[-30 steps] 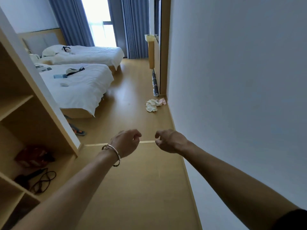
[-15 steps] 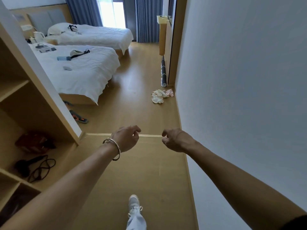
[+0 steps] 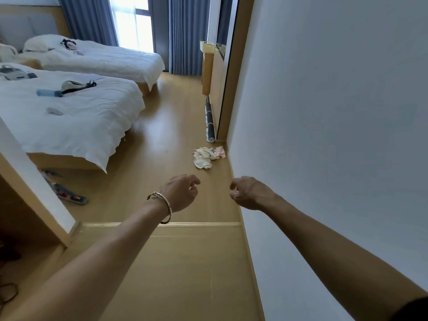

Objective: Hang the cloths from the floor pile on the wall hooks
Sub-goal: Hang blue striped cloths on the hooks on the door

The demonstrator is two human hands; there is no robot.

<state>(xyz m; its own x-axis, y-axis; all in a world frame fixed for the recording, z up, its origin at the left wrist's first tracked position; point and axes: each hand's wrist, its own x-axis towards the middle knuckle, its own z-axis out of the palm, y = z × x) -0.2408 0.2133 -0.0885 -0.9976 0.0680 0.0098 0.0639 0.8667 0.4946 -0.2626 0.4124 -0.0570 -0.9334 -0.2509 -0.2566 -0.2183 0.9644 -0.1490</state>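
two white beds (image 3: pixel 76 117) stand left of a wood floor (image 3: pixel 166 126); blue curtains (image 3: pixel 185 35) frame a bright window (image 3: pixel 133 22); a rolled mat (image 3: pixel 210 122) lies along the wall.

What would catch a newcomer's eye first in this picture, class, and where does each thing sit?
Two bare arms reach forward in the middle, the left hand above a bracelet on its wrist and the right hand beside it, both loosely curled and holding nothing. Just beyond them a small pile of cloths lies on the wooden floor at the foot of the white wall. A white bed fills the left.
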